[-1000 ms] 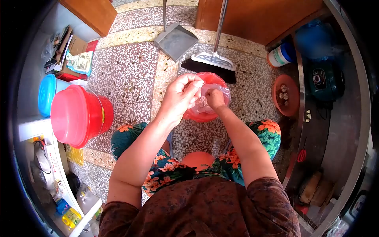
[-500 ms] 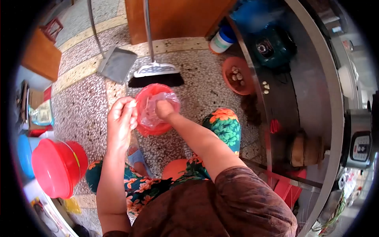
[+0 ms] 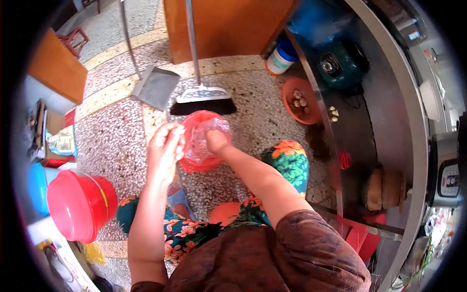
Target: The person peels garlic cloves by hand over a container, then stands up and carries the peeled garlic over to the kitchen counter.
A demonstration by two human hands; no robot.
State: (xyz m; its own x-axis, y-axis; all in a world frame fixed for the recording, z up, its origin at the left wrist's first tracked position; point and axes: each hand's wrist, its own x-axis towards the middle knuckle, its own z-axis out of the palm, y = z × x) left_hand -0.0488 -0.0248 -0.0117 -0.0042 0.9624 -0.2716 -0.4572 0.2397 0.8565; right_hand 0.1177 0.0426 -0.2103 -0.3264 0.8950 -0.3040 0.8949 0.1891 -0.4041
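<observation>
My left hand [image 3: 165, 146] is raised at the left rim of a red bin, its thumb and fingers pinched on a small whitish garlic clove [image 3: 179, 130]. Over the opening of the red bin [image 3: 200, 168] is my right hand [image 3: 215, 140], reaching down against the clear plastic bag [image 3: 197, 147] inside. The fingers of that hand point down and are hidden, so what they hold does not show. To the right on the floor, an orange-brown bowl [image 3: 290, 108] contains several garlic bulbs [image 3: 299, 101]. A few pale cloves [image 3: 333, 113] lie on the dark shelf beside it.
A broom [image 3: 202, 95] and a grey dustpan [image 3: 156, 87] stand just beyond the bin. Red lidded bucket [image 3: 78, 207] at left; a white tub with blue lid [image 3: 282, 57] by the wooden door [image 3: 228, 29]. The shelf holds a dark green appliance [image 3: 343, 65].
The whole view has shifted, so things appear slightly farther right and lower. Both hands keep nearly the same places relative to the bin, the left still pinching the clove.
</observation>
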